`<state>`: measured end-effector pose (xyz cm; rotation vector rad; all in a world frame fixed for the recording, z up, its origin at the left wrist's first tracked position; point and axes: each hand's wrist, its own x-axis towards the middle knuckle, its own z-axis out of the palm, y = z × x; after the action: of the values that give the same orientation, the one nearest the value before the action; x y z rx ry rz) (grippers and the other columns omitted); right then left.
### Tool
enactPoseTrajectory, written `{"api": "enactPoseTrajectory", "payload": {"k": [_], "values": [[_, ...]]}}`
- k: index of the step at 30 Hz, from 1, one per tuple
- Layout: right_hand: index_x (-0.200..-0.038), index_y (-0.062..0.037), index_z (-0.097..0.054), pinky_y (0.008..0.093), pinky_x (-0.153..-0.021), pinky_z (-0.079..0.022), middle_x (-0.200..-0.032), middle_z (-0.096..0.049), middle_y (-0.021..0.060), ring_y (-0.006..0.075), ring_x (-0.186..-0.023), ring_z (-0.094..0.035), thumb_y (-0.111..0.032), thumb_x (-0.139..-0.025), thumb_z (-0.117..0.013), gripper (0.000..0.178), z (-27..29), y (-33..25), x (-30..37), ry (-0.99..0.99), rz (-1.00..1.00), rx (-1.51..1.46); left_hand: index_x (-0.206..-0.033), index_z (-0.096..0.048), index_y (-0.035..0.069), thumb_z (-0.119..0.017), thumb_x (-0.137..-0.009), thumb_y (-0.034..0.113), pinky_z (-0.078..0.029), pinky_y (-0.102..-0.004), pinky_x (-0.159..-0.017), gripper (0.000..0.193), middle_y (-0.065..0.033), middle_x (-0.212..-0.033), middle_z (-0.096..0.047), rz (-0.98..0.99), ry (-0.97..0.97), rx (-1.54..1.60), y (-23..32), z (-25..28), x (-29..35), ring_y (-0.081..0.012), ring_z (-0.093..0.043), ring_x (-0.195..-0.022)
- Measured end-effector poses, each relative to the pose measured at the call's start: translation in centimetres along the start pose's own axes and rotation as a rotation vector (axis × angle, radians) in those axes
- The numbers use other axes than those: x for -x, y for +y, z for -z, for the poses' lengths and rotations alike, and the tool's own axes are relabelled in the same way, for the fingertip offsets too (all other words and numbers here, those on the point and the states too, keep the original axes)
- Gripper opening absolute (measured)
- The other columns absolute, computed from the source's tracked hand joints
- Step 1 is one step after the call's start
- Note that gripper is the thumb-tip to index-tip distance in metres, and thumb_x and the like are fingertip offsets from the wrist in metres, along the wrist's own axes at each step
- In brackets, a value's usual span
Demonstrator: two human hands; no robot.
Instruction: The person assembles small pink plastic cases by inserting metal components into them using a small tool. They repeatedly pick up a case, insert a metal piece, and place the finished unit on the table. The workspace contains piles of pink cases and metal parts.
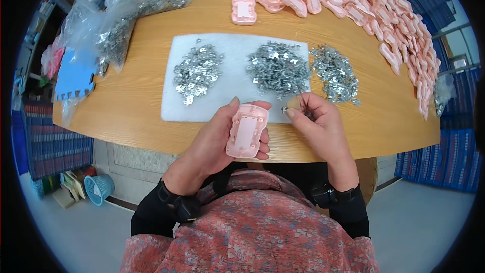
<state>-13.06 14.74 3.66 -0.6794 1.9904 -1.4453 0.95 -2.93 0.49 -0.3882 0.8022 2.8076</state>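
Note:
A pink plastic shell (247, 130) with a wavy outline lies across the palm of my left hand (209, 139), its hollow inside facing up and my fingers wrapped round its right edge. Small posts and a pale rectangular area show inside it. To its right, my right hand (323, 127) has thumb and forefinger pinched together on a small metal piece (284, 110). More metal bits seem tucked under the curled fingers, too small to make out. Just beyond that hand is a heap of small silvery metal pieces (278, 68) on a white foam sheet (235, 78).
A second metal heap (199, 71) lies on the sheet's left, a third heap (334, 73) past its right edge. Many pink shells (353, 0) cover the far right of the wooden table (144, 76). Clear bags (118, 15) of metal parts and a blue foam mat (75, 76) sit left.

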Motion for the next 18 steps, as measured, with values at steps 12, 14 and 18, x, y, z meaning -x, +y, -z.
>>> {"api": "enactPoseTrajectory", "payload": {"k": [12, 14, 18], "values": [[-0.096, -0.0024, -0.061, 0.0184, -0.066, -0.038, -0.082, -0.052, -0.0079, 0.0008, -0.074, -0.045, -0.007, -0.091, -0.068, 0.010, 2.6, 0.5, 3.3, 0.059, -0.020, -0.393, -0.132, -0.049, 0.004, -0.072, -0.090, 0.030, -0.051, -0.0287, -0.072, 0.054, -0.0060, -0.094, -0.062, -0.023, -0.076, -0.216, -1.1, -1.6, -2.3, -0.0161, -0.063, -0.085], [-0.096, -0.0024, -0.061, 0.0183, -0.067, -0.038, -0.083, -0.052, -0.0074, 0.0010, -0.075, -0.045, -0.006, -0.091, -0.068, 0.010, 2.7, 0.2, 3.8, 0.079, -0.009, -0.411, -0.128, -0.051, 0.004, -0.072, -0.090, 0.019, -0.052, -0.0282, -0.073, 0.046, -0.0033, -0.098, -0.062, -0.010, -0.043, -0.211, -1.1, -2.1, -2.9, -0.0133, -0.063, -0.086], [-0.095, -0.0021, -0.060, 0.0182, -0.068, -0.038, -0.084, -0.051, -0.0070, 0.0013, -0.076, -0.045, -0.004, -0.091, -0.068, 0.010, 2.8, 0.0, 4.4, 0.115, 0.045, -0.386, -0.123, -0.052, 0.006, -0.068, -0.092, 0.011, -0.055, -0.0312, -0.076, 0.036, -0.0028, -0.103, -0.061, 0.020, 0.024, -0.103, -1.2, -3.7, -3.7, -0.0141, -0.063, -0.089]]}}
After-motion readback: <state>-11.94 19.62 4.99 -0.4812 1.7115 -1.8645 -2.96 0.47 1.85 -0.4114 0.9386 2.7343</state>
